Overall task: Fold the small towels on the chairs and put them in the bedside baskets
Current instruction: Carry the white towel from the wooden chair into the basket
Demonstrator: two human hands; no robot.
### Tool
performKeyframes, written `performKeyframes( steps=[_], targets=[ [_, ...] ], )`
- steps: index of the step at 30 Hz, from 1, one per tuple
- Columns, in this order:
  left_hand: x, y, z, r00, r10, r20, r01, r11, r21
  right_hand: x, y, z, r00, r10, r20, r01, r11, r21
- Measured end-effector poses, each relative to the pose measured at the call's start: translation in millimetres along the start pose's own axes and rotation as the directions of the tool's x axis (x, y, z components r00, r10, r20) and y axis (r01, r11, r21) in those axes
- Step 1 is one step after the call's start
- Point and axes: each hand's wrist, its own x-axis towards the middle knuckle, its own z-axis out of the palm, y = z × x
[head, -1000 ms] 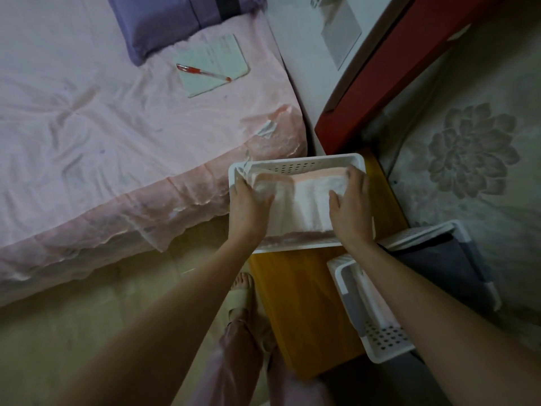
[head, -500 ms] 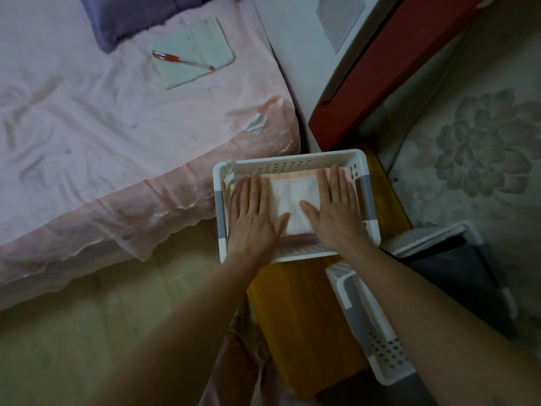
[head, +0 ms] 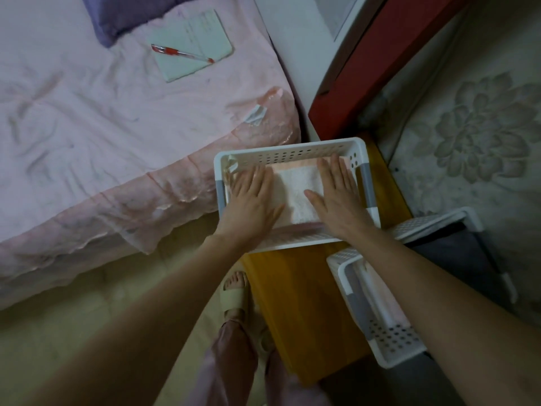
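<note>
Biggest risk imo: when the flat, open left grip (head: 251, 197) and right grip (head: 336, 197) lift, the folded towel (head: 295, 197) under the palms springs open inside the basket (head: 289, 153). Count: two baskets, second one (head: 392, 344) near the right forearm; one towel, one pen (head: 181, 54).

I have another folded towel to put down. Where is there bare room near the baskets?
The orange wooden bedside top lies bare between the white perforated basket and the second white basket. The first basket is crowded: left hand and right hand press flat on its white folded towel.
</note>
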Motion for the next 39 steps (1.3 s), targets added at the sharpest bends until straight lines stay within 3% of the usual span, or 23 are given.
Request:
performKeyframes(
  steps=[2,3,4,5,7,11,15,19,23,30,33,36,39],
  targets=[
    [-23.5,-9.8,-14.2,0.961,-0.024,-0.275,0.006,0.998,-0.066,-9.7,-20.2,-7.7,0.993,-0.096,-0.065,0.095,0.995,-0.024],
    [-33.3,-14.1,-20.7,0.923,-0.146,-0.356,0.078,0.977,-0.2,-11.3,-33.8,-10.0,0.983,-0.176,-0.056,0.174,0.984,-0.041],
    [-39.1,-19.4,-23.3,0.887,-0.305,-0.345,0.15,0.9,-0.41,-10.5,-48.0,-10.1,0.964,-0.266,-0.029,0.264,0.962,-0.069],
    [-41.1,-23.8,-21.6,0.874,-0.429,-0.227,0.209,0.756,-0.62,-7.0,-61.8,-7.0,0.937,-0.35,0.007,0.348,0.931,-0.105],
    [-38.6,-30.5,-12.3,0.886,-0.463,0.016,0.261,0.47,-0.843,4.4,-85.2,6.8,0.892,-0.447,0.058,0.451,0.876,-0.172],
    [-28.9,-32.6,8.3,0.919,-0.391,0.045,0.19,0.341,-0.92,25.2,-103.1,41.9,0.901,-0.419,0.111,0.432,0.846,-0.312],
    [-27.4,-32.4,11.2,0.911,-0.409,0.058,0.215,0.349,-0.912,33.0,-99.7,59.3,0.896,-0.424,0.128,0.437,0.798,-0.414],
    [-27.2,-36.5,12.2,0.91,-0.405,0.083,0.24,0.353,-0.904,36.6,-93.6,57.7,0.876,-0.456,0.158,0.482,0.809,-0.338],
    [-25.4,-37.1,12.0,0.909,-0.408,0.085,0.243,0.354,-0.903,37.5,-91.0,61.1,0.893,-0.44,0.1,0.443,0.812,-0.381],
    [-26.9,-35.9,9.0,0.903,-0.421,0.085,0.26,0.379,-0.888,39.5,-97.3,65.3,0.907,-0.394,0.147,0.418,0.811,-0.409],
    [-28.3,-33.7,5.3,0.901,-0.422,0.101,0.274,0.375,-0.886,38.1,-97.5,46.2,0.875,-0.449,0.182,0.484,0.784,-0.388],
    [-27.7,-31.0,8.2,0.894,-0.445,0.059,0.262,0.411,-0.873,37.5,-66.6,13.0,0.838,-0.531,0.126,0.536,0.757,-0.374],
    [-25.7,-30.7,16.3,0.877,-0.479,0.014,0.27,0.469,-0.841,34.4,-26.5,8.1,0.845,-0.513,0.152,0.523,0.733,-0.435]
  ],
)
